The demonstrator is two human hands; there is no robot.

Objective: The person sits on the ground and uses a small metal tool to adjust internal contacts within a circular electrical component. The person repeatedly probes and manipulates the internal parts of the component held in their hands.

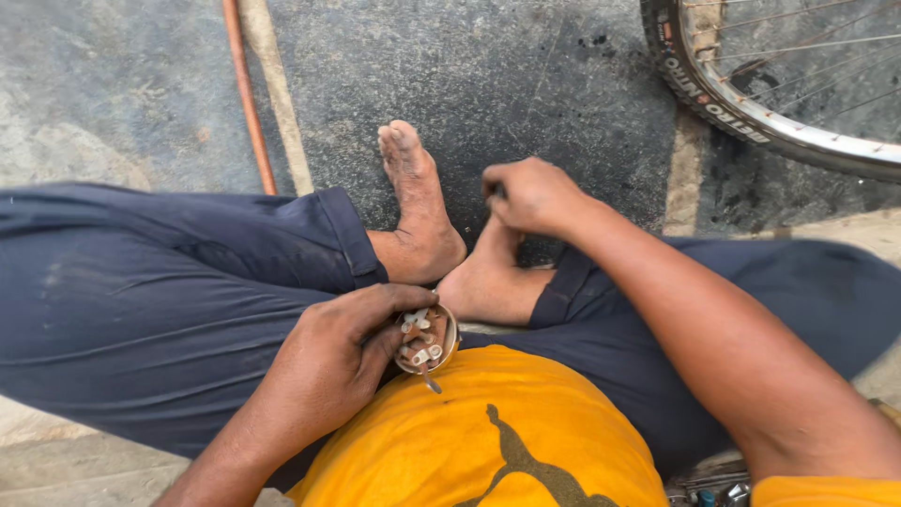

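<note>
My left hand (347, 343) grips a small round tin (449, 349) against my lap, in front of my orange shirt. The tin holds several small metal parts and a thin metal piece sticks out below it. My right hand (530, 194) reaches forward past my bare feet (418, 211), its fingers curled together near the ground. Whether it pinches anything is hidden by the knuckles.
I sit cross-legged on a dark stone floor in dark blue trousers (141, 300). A bicycle wheel (751, 103) with tyre and spokes lies at the top right. A thin copper-coloured pipe (247, 94) runs along the floor at upper left. Some tools (709, 488) show at the bottom edge.
</note>
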